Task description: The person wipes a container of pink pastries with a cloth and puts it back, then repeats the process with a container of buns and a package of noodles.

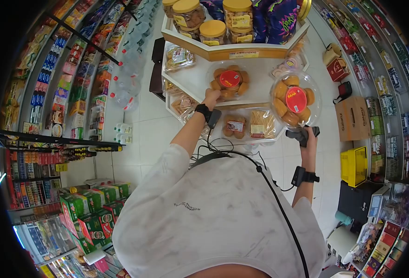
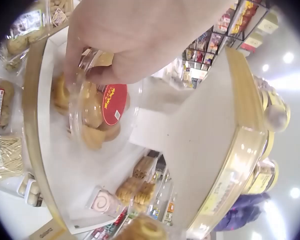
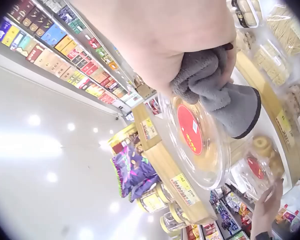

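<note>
On the white shelf, a clear round container of brown pastries with a red label stands in front of me. My left hand grips its near left edge, thumb and fingers bent over the rim in the left wrist view. To the right, my right hand holds a crumpled grey cloth with a dark edge. The same hand holds up a second clear round container of pastries, red label facing up, by its near edge. The cloth covers part of that rim, and the fingers under it are hidden.
Above the shelf is a higher tier with yellow-lidded jars and purple bags. Packed noodles and a pack of round pastries lie on the tier below. A cardboard box and yellow basket stand at right.
</note>
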`<state>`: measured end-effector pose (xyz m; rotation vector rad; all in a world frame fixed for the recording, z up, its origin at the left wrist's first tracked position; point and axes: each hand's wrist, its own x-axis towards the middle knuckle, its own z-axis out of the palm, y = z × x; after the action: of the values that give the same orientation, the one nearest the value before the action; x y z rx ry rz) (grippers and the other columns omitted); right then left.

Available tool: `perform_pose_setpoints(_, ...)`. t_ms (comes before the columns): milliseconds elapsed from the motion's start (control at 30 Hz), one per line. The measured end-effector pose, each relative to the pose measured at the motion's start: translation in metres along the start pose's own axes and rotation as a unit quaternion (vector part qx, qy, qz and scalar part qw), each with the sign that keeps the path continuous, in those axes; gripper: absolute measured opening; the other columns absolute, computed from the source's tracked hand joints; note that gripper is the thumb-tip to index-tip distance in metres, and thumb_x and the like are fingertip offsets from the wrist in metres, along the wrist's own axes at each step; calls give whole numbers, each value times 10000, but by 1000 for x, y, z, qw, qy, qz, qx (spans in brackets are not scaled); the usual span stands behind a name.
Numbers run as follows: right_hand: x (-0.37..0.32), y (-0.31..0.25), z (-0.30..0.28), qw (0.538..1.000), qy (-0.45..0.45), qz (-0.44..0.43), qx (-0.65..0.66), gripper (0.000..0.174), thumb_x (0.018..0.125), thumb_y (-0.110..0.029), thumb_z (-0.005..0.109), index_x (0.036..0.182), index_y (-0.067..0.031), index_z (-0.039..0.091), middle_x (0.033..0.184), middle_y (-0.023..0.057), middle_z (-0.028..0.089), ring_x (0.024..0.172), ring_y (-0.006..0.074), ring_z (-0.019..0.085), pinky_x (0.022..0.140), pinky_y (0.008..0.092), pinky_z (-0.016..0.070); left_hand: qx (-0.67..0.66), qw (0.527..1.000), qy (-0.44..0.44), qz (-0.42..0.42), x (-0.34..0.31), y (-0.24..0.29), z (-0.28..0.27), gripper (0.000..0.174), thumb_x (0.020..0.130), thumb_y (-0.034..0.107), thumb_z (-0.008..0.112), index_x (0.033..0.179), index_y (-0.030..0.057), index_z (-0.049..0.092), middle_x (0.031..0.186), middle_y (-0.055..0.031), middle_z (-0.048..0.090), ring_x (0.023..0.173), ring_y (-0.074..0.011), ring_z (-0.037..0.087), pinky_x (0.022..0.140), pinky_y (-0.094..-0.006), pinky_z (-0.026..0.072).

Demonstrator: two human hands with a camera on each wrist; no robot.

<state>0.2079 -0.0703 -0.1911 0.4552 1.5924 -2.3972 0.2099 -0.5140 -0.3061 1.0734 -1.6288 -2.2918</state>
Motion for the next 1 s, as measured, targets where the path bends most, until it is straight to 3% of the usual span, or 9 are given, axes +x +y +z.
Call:
perform_pose_setpoints(300, -47, -6, -34, 995, 93, -12, -18, 186, 817, -98, 664, 951, -57, 540, 873, 35, 570, 791, 139, 591, 675, 285, 508, 13, 983, -174, 48, 45, -9, 30, 352, 811, 46, 647, 1066, -164, 525, 1102, -237, 563, 903, -277, 656, 735, -358, 600)
perform_pose_setpoints(400, -54, -3, -37, 995, 90, -22, -34, 197, 815, -98, 665, 957, -46, 538, 865, 39, 577, 769, 143, 595, 663, 286, 508, -26, 992, -112, 42, 22, 3, 43, 600, 807, 122, 700, 1242, -175, 412, 1213, -256, 494, 987, -273, 631, 781, -331, 579)
perform_pose_setpoints(500, -60, -9, -26, 995, 76, -12, -58, 186, 819, -92, 656, 958, -63, 536, 871, 41, 583, 759, 145, 599, 629, 280, 492, 181, 982, -52, 13, 3, 25, 42, 839, 838, 241, 709, 1386, -180, 234, 1275, -289, 459, 1039, -288, 616, 846, -322, 553)
perform_pose_setpoints(600, -70, -15, -6, 996, 40, -24, -78, 198, 823, -91, 649, 983, -63, 534, 880, 43, 585, 769, 147, 604, 627, 273, 484, 139, 984, -97, 49, -53, 65, 28, 901, 889, 384, 658, 1422, -176, 197, 1328, -274, 448, 1062, -289, 612, 891, -318, 530)
perform_pose_setpoints(700, -70, -25, 26, 995, -9, -20, -101, 250, 825, -94, 646, 1040, -42, 530, 907, 47, 587, 810, 145, 609, 670, 263, 482, 167, 948, -264, 51, -99, 114, 21, 879, 933, 474, 585, 1448, -131, 210, 1394, -217, 427, 1076, -268, 610, 925, -316, 508)
perform_pose_setpoints(800, -58, -29, 58, 989, -89, -15, -117, 258, 827, -96, 641, 1048, -32, 525, 923, 50, 580, 840, 137, 599, 724, 261, 484, 217, 914, -329, 90, -148, 141, 24, 822, 955, 496, 538, 1484, -53, 229, 1419, -149, 434, 1150, -240, 573, 978, -323, 473)
perform_pose_setpoints(900, -60, -42, 103, 971, -162, -6, -173, 263, 830, -93, 636, 1056, -29, 518, 929, 54, 570, 847, 140, 592, 751, 269, 490, 116, 902, -304, 286, -180, 149, 28, 785, 953, 445, 551, 1499, -21, 233, 1433, -156, 432, 1295, -236, 452, 1061, -327, 390)
perform_pose_setpoints(933, -63, -47, 119, 969, -177, -18, -173, 283, 837, -98, 641, 1081, -27, 513, 955, 58, 568, 862, 139, 589, 768, 271, 491, 37, 935, -290, 203, -185, 149, 19, 746, 963, 385, 541, 1498, -25, 220, 1450, -153, 406, 1324, -240, 416, 1099, -317, 339)
perform_pose_setpoints(1000, -64, -50, 140, 962, -180, -55, -197, 283, 833, -118, 675, 1064, -12, 550, 941, 47, 594, 835, 124, 590, 746, 261, 487, -49, 945, -265, 188, -201, 157, 9, 720, 962, 355, 543, 1489, -25, 234, 1442, -149, 412, 1313, -233, 431, 1088, -317, 355)
